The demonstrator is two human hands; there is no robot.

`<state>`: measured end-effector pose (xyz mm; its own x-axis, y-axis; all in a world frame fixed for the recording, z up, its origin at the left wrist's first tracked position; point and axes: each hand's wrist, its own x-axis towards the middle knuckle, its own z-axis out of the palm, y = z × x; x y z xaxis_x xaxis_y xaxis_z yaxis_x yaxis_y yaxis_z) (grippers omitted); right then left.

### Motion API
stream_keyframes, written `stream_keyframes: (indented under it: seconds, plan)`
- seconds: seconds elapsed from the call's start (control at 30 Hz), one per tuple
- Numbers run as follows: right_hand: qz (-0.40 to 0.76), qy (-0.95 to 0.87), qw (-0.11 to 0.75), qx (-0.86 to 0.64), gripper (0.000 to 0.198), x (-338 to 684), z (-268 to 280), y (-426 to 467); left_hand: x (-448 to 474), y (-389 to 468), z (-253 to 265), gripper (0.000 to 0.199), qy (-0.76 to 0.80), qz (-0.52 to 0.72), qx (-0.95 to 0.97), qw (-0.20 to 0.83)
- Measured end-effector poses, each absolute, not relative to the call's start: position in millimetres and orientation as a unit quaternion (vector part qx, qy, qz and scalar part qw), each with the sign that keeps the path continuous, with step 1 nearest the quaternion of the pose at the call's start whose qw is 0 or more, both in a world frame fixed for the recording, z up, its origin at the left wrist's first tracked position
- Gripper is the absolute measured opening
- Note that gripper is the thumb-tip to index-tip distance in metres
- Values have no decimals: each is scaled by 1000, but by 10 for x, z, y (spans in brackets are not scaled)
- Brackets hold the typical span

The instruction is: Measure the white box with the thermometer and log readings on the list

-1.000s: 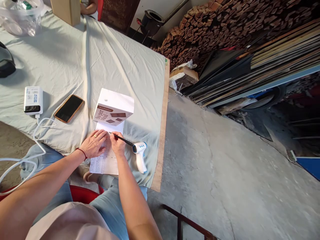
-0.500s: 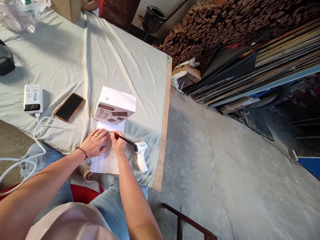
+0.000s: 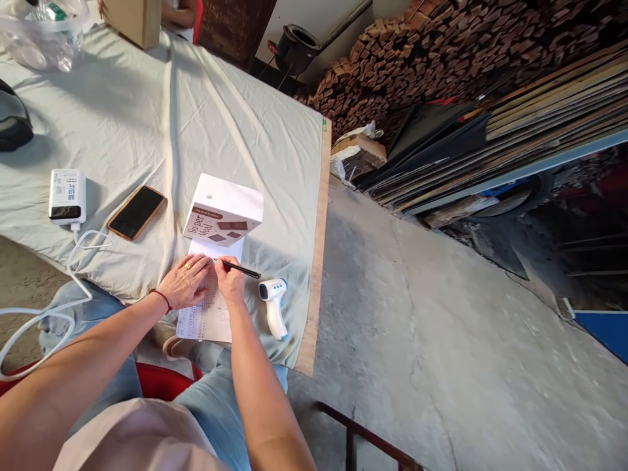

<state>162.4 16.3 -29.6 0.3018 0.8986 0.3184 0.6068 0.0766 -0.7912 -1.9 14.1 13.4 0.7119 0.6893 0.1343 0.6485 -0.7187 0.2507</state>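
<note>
A sheet of paper [image 3: 203, 322] covered with rows of small writing lies at the near edge of the table. Flat on its left side rests my left hand [image 3: 184, 281], fingers stretched out, a ring on one finger. My right hand [image 3: 230, 278] grips a black pen [image 3: 245, 269], its tip at the paper close to my left fingertips. Just beyond both hands a white box [image 3: 226, 206] printed "Super Meal" stands on the top part of the sheet. To the right of my right hand lies a white and blue infrared thermometer [image 3: 275, 309].
On the cloth-covered table [image 3: 255, 150], a phone [image 3: 137, 212] and a white power bank [image 3: 67, 196] with a cable lie to the left. A plastic tub [image 3: 42, 39] and cardboard box [image 3: 135, 23] stand at the back, near another person's arm [image 3: 179, 14]. Stacked firewood [image 3: 392, 59] lies beyond.
The pen in my right hand has tilted slightly, its back end a little higher and further left. My left hand stays in place. The whole view has shifted slightly.
</note>
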Motion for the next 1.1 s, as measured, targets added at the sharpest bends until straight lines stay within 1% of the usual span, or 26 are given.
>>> stream_keyframes:
  seconds: [0.3,0.5,0.63,0.9,1.1]
  plan:
    - [147,-553,485,-661,29,1556,-358,141,-25,145,111,60,362,118,920,93]
    - [164,-561,480,-654,26,1601,-336,162,-25,146,77,60,361,120,920,93]
    - [171,-554,491,-649,24,1602,-346,160,-22,141,105,60,365,116,919,92]
    - [169,-550,488,-656,25,1592,-385,154,-19,140,121,59,365,112,919,97]
    - [176,-546,500,-649,24,1586,-355,142,-15,142,131,62,370,101,919,96]
